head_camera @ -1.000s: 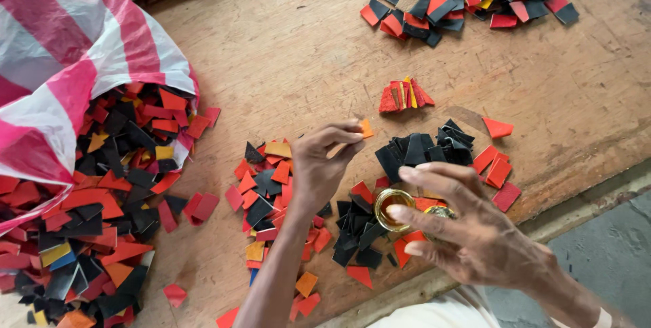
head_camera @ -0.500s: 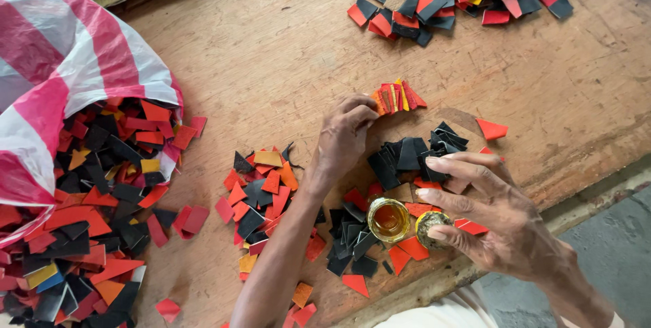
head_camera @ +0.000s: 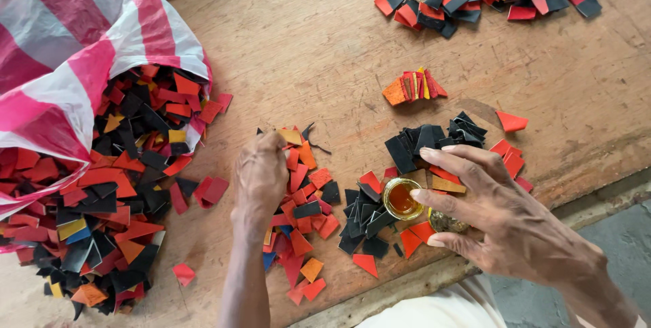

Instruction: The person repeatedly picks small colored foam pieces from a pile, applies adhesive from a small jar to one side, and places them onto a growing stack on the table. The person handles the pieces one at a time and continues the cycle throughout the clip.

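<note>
Two hands are in view, the left hand (head_camera: 261,172) and the right hand (head_camera: 502,213). One striped bag (head_camera: 74,50), one jar (head_camera: 401,198) and one lid (head_camera: 444,221) show. The scraps (head_camera: 298,206) lie in about five heaps, too many to count.

L hand (head_camera: 261,172) on scraps (head_camera: 298,213), R hand (head_camera: 502,213) by jar (head_camera: 401,198).

Bag (head_camera: 61,50) left, scrap pile (head_camera: 298,213) centre, small jar (head_camera: 401,198) right, stacked scraps (head_camera: 413,88) behind it
</note>
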The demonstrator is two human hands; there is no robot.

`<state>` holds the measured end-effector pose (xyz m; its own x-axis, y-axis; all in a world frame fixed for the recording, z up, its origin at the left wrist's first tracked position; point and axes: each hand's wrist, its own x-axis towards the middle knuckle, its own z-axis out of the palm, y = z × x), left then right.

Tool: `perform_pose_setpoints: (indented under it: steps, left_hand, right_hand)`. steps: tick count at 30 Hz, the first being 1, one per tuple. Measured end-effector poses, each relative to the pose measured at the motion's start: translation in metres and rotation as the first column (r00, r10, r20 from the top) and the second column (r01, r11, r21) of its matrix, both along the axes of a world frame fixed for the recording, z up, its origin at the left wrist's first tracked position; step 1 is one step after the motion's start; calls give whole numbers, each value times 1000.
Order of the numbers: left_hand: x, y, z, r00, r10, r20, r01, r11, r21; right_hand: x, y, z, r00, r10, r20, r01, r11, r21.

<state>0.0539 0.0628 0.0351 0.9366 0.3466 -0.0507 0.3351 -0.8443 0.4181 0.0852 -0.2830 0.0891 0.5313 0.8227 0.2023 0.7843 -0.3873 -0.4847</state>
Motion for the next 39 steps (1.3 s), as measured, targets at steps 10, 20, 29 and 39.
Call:
perform_pose_setpoints:
  steps: [10,20,29,39]
  left_hand:
    - [-12,-16,-23,968,-172,184,170,985,29]
    - [-8,-20,-11,934,-177,310,211,974,-82]
    - [-26,-25,-13,941,230,247,168,317,-934]
    - [-50,-53,-28,957,272,102,220,-448,-866]
  right_hand:
    - [2,28,18,999,46,5,-44,981,-190]
    - [11,57,13,992,122,-27,-123,928,-351]
    - [1,15,16,990,117,72,-110,989,-97]
    - [-9,27,17,994,-51,95,25,966,256]
